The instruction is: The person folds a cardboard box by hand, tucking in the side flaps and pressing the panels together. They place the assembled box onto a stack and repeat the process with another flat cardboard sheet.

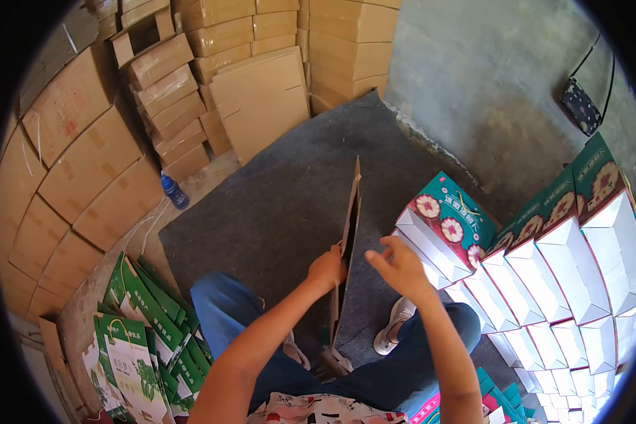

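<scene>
A flattened cardboard box (349, 233) stands on edge between my knees, seen almost edge-on, so its faces are mostly hidden. My left hand (328, 270) grips it from the left side at mid-height, with some fingertips out of sight behind the board. To the right of the board, my right hand (401, 268) hovers apart from it, thumb and fingers spread, holding nothing. Close beyond that hand is a green and red printed gift box (451, 219) with white sides.
Stacked white-sided gift boxes (569, 265) fill the right. Flat green printed cartons (131, 353) lie at lower left. Brown cartons (85, 162) line the left and back, near a blue bottle (174, 191). A dark mat (261, 191) covers the floor; a small bag (581, 106) hangs on the wall.
</scene>
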The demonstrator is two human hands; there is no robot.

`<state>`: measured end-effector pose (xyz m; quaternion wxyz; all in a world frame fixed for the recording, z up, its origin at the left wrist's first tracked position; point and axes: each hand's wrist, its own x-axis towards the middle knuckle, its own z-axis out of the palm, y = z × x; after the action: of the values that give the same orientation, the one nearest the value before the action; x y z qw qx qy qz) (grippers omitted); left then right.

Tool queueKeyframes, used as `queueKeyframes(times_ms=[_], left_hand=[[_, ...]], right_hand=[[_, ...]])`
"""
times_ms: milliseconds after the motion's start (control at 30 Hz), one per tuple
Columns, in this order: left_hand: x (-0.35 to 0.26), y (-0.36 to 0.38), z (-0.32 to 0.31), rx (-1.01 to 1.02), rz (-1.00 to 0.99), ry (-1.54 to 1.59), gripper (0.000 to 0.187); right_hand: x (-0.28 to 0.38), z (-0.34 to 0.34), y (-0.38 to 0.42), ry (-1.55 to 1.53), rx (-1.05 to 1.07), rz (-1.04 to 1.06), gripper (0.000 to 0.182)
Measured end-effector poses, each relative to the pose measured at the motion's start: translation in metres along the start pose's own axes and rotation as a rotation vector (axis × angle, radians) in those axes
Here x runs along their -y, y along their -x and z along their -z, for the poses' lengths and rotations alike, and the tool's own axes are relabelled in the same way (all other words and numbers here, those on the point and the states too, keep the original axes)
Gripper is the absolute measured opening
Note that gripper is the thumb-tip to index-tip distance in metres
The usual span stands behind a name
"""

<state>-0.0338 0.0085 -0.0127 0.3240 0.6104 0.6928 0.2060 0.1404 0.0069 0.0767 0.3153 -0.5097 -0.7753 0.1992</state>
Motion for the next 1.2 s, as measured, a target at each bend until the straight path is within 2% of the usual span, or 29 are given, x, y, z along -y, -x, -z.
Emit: queueKeyframes(times_ms=[100, 200, 367, 467, 600, 667, 733, 833, 900, 967, 1000, 1067, 1167, 1200], left_hand=[[-0.011, 0.006, -0.015, -0.036, -0.095, 0.039, 0.032], [-0.022, 0.013, -0.025, -0.032, -0.120, -0.019, 0.029], [-0.013, 0.004, -0.019, -0.014, -0.104, -0.040, 0.030], [0.010, 0.005, 0.019, 0.022, -0.085, 0.011, 0.039], [0.038, 0.013, 0.052, 0.032, -0.137, 0.006, 0.038], [0.039, 0.020, 0.060, 0.048, -0.102, -0.019, 0.038], [0.072, 0.006, 0.039, 0.068, -0.114, 0.018, 0.039], [0.086, 0.008, 0.034, 0.095, -0.127, 0.070, 0.039], [0.077, 0.014, 0.043, 0.100, -0.135, 0.033, 0.039], [0.065, 0.020, 0.052, 0.089, -0.146, -0.075, 0.039], [0.058, 0.023, 0.057, 0.069, -0.217, -0.094, 0.037], [0.042, 0.027, 0.064, 0.029, -0.352, -0.124, 0.035], [0.005, 0.030, 0.083, 0.134, -0.448, -0.239, 0.033], [-0.007, 0.027, 0.089, 0.197, -0.485, -0.290, 0.033]], right_hand=[[-0.018, -0.012, -0.014, -0.070, 0.329, -0.334, 0.068], [-0.046, -0.024, -0.023, -0.096, 0.449, -0.467, 0.074], [-0.073, -0.019, -0.020, -0.383, 0.398, -0.513, 0.059], [-0.093, 0.005, -0.023, -0.441, 0.397, -0.515, 0.049], [-0.110, 0.015, -0.021, -0.565, 0.378, -0.577, 0.037], [-0.106, 0.008, -0.017, -0.535, 0.369, -0.567, 0.035], [-0.096, 0.004, -0.016, -0.501, 0.365, -0.560, 0.035], [-0.086, 0.002, -0.015, -0.451, 0.341, -0.556, 0.038], [-0.085, -0.001, -0.014, -0.433, 0.307, -0.539, 0.042], [-0.081, 0.003, -0.015, -0.458, 0.196, -0.480, 0.044], [-0.077, 0.006, -0.015, -0.468, 0.143, -0.452, 0.046], [-0.067, 0.015, -0.024, -0.228, -0.314, -0.054, 0.053], [0.005, 0.065, -0.038, 0.391, -0.277, 0.546, 0.053], [0.010, 0.063, -0.039, 0.431, -0.096, 0.565, 0.048]])
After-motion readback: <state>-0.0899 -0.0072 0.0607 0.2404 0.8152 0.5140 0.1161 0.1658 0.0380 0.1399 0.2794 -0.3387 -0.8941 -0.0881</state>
